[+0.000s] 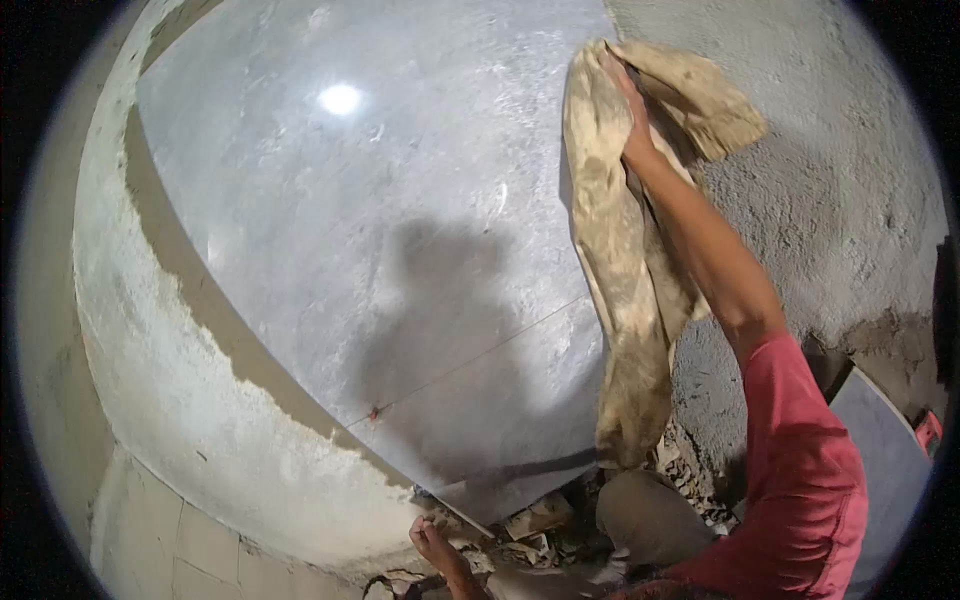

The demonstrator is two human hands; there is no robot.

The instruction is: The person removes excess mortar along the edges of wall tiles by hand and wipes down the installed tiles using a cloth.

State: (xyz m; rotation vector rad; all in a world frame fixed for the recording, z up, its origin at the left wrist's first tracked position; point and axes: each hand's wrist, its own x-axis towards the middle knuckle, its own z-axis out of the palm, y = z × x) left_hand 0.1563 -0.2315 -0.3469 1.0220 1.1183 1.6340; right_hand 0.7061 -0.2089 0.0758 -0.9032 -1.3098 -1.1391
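A long, stained beige cloth point(625, 250) drapes down over the right edge of a large grey slab point(290, 230) on the wall. My right hand point(630, 110) is at the top of the cloth and grips it, its fingertips partly covered by the folds. Low down, my left hand point(430, 542) is beside the bottom edge of the pale plastered wall point(300, 480), with its fingers curled in. Whether anything is inside those fingers is hidden. A thin string point(470, 358) runs slantwise across the slab.
Rough grey plaster point(810, 200) covers the wall to the right. Broken rubble point(535, 525) lies along the base, close to my knee point(650, 515). Another grey slab point(880, 460) leans at the lower right, near a red object point(929, 434). Tiles point(205, 530) show at the lower left.
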